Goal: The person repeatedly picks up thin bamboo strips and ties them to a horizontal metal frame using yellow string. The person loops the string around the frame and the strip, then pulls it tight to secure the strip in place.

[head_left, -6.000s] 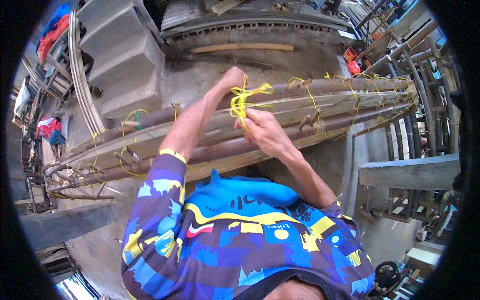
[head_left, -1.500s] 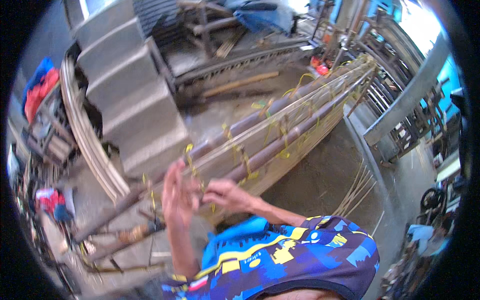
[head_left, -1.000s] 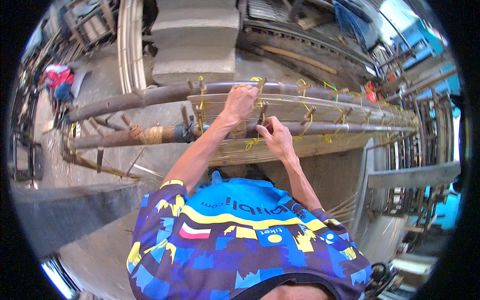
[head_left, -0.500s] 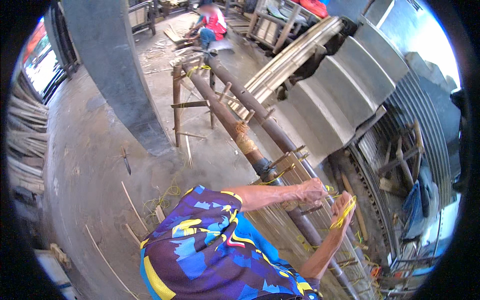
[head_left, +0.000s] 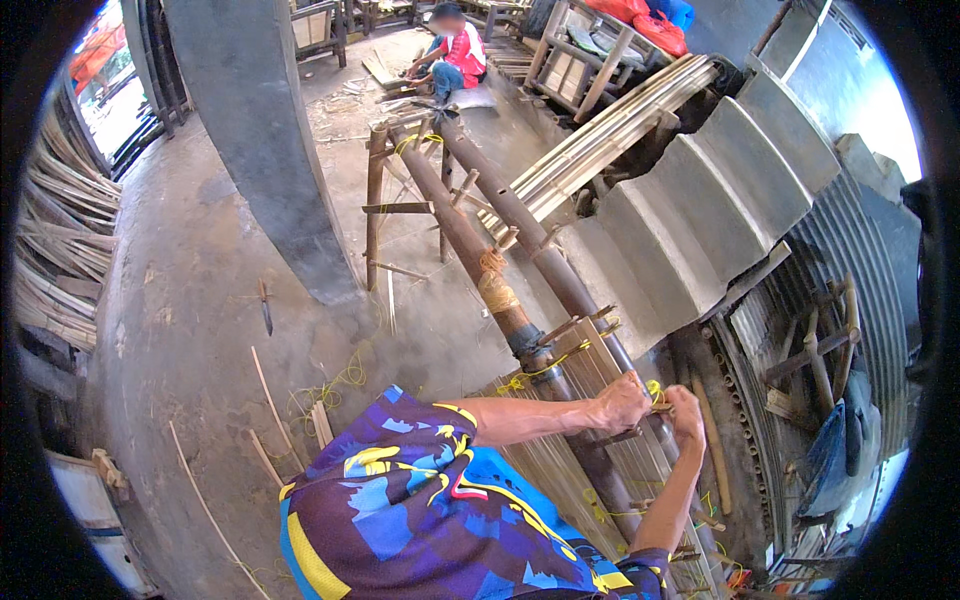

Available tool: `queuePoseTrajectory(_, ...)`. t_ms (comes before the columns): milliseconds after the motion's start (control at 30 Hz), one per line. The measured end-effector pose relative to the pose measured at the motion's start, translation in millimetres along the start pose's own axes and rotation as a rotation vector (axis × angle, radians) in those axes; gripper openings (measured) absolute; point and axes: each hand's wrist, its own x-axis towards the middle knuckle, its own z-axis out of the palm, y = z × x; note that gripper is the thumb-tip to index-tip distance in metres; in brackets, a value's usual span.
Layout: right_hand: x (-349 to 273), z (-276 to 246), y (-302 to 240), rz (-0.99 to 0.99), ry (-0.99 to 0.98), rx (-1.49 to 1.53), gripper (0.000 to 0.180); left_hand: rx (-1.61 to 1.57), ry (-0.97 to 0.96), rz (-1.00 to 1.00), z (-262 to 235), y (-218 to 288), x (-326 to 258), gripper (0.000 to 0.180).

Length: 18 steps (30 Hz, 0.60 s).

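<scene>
My left hand reaches across the frame of two long round poles, its fingers closed at the yellow cord. Close beside it on the right, my right hand is bent at the wrist, fingers pinched at the same cord. What lies inside the fingers is partly hidden. Below my hands runs a row of thin, flat slats, laid along the near pole and the far pole. Short wooden pegs cross the poles, with yellow cord tied around some.
A knife and thin strips lie on the concrete floor at left. A grey pillar stands beyond. Concrete steps and long bamboo strips are at right. Another person sits at the far end.
My right hand has moved up toward my left hand, and the cord loops that hung over it now bunch between the hands. The view has shifted slightly.
</scene>
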Motion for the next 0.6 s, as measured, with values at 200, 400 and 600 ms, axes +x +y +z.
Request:
queuePoseTrajectory(200, -30, -2, -98, -0.300, 0.107, 1.365, 0.012, -0.003, -0.083, 0.063, -18, 4, 4, 0.011)
queuePoseTrajectory(400, -102, 117, -159, -0.199, 0.186, -0.110, 0.007, 0.106, -0.153, 0.080, -29, 5, 9, 0.023)
queuePoseTrajectory(600, -114, 132, -129, -0.235, 0.255, -0.110, 0.006, -0.480, -0.304, -0.137, -34, 26, 70, 0.024)
